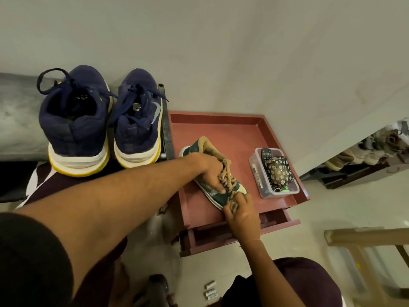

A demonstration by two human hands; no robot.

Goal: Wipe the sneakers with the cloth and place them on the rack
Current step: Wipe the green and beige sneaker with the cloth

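Observation:
A green sneaker (212,191) with thick beige laces lies on the reddish table (232,134), toe pointing toward me. My left hand (210,171) reaches across and grips it over the laces. My right hand (241,212) is at the toe, its fingers curled round what looks like a small bunched greyish cloth (231,201) pressed against the toe. Most of the cloth is hidden under the fingers. Two navy sneakers with white and yellow soles (75,120) (138,120) stand side by side, heels toward me, on the rack (166,129) at the left.
A clear plastic box (263,187) holding a remote and a floral pouch stands on the table's right side. The table drawer (278,220) is pulled open below. Batteries (210,289) lie on the floor. There is a wooden frame (365,240) at the right and more shoes (365,151) beyond.

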